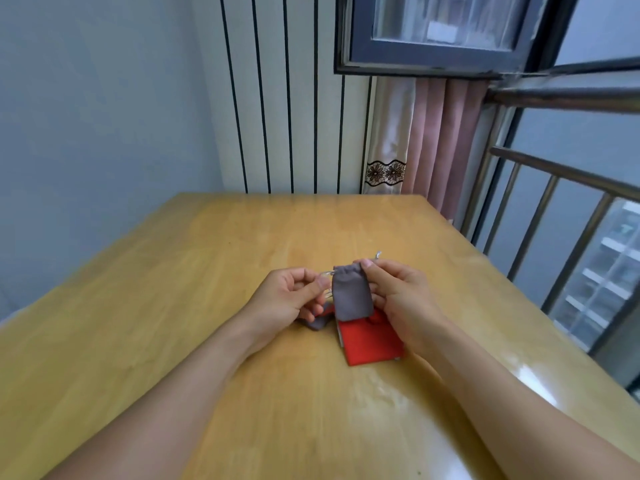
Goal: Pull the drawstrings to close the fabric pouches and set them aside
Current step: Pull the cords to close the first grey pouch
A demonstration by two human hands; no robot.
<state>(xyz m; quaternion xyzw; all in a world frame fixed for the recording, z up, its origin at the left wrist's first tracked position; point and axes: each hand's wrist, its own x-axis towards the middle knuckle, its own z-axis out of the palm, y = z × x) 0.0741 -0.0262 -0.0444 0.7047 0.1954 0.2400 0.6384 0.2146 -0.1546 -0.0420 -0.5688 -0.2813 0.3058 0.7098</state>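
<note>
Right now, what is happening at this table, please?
A person holds a small grey pouch up above the wooden table. The left hand pinches the light drawstring at the pouch's left side, and the right hand pinches the one at its right side. The pouch's top looks gathered. Below the hands, a red pouch lies flat on the table, and another grey pouch lies beside it, partly hidden by the left hand.
</note>
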